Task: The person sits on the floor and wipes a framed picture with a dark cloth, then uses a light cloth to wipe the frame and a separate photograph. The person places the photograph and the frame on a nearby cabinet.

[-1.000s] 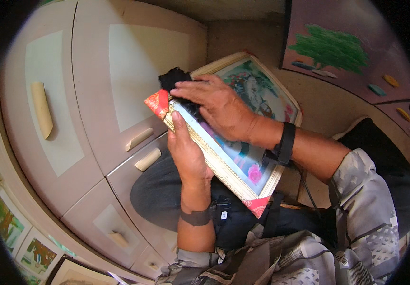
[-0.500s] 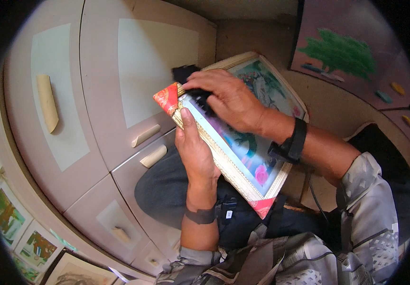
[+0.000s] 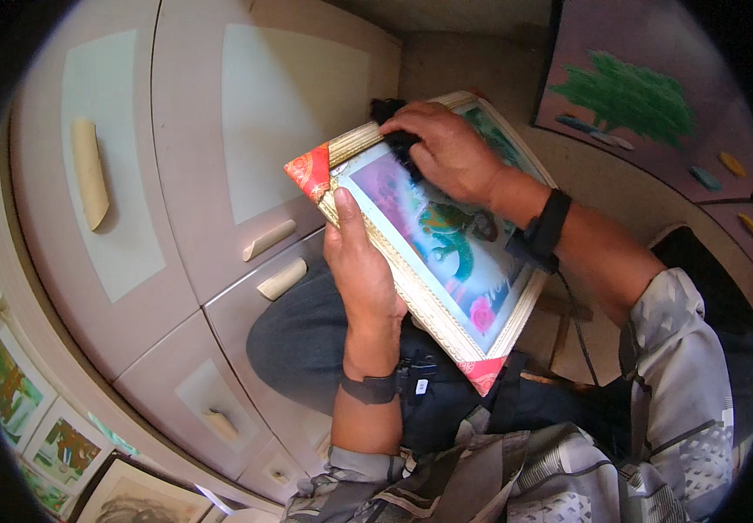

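A picture frame [image 3: 394, 272] with a cream and gold moulded border lies tilted above my lap. Red patterned covers sit on its two near corners. Behind its glass is a colourful picture with a pink rose and a teal shape. My left hand [image 3: 363, 270] grips the near left edge, thumb on top and fingers hidden underneath. Pressed against the glass near the far edge is a black cloth [image 3: 404, 150], with my right hand [image 3: 455, 152] closed over it. Part of the cloth sticks out past the far side of the border.
Pale cabinet doors and drawers [image 3: 193, 261] with cream handles rise at the left. A purple panel [image 3: 655, 96] with a painted green tree leans at the upper right. Several small pictures [image 3: 67, 453] stand at the lower left.
My right hand and the black cloth have slid rightward along the far side of the glass, uncovering more of the picture. My left hand keeps its grip; the frame has tilted slightly.
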The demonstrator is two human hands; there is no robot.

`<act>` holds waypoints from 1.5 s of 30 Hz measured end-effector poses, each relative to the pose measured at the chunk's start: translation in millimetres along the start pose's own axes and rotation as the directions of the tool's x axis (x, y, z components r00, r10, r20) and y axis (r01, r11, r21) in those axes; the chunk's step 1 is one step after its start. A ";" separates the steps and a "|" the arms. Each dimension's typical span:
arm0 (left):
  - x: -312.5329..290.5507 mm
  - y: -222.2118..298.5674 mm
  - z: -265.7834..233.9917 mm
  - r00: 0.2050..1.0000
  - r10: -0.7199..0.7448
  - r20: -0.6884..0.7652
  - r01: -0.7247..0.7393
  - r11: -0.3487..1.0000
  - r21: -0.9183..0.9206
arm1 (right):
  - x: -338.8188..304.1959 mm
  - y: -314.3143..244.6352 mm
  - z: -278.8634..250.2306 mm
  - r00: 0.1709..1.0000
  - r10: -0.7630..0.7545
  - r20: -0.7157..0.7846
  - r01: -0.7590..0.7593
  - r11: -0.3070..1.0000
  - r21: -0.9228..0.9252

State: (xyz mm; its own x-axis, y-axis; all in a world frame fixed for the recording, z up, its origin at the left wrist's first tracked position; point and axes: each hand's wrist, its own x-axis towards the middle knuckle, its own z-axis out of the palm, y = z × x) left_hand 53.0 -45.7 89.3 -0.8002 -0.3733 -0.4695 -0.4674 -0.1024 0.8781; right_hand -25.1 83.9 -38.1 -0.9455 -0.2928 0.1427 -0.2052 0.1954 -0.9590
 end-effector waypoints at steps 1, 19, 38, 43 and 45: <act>0.2 0.1 -0.5 1.000 0.014 0.012 -0.014 1.000 0.006 | -0.5 -8.9 4.6 0.997 -0.064 -0.038 0.068 0.993 0.099; -0.1 -0.5 -0.2 0.999 -0.015 -0.030 0.014 1.000 -0.024 | -6.4 -51.0 18.3 0.969 -0.220 -0.110 0.239 0.946 0.218; -0.9 0.0 -0.2 0.999 -0.042 -0.035 0.041 0.998 -0.041 | -5.9 -47.3 19.6 0.982 -0.168 -0.090 0.187 0.937 0.294; -2.0 1.0 -3.6 1.000 -0.020 0.003 0.020 0.999 0.025 | 2.5 2.6 6.6 0.997 0.071 -0.012 -0.070 0.996 0.062; -2.0 2.3 -2.5 1.000 -0.012 0.029 0.012 1.000 -0.004 | 4.6 6.6 4.4 0.985 0.171 -0.008 -0.171 0.985 0.026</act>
State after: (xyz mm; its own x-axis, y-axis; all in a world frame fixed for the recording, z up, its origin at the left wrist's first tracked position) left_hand 54.5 -47.5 92.5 -0.8052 -0.3453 -0.4821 -0.4751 -0.1109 0.8729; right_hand -29.7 79.8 -44.8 -0.9686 -0.2476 -0.0217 -0.0340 0.2184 -0.9753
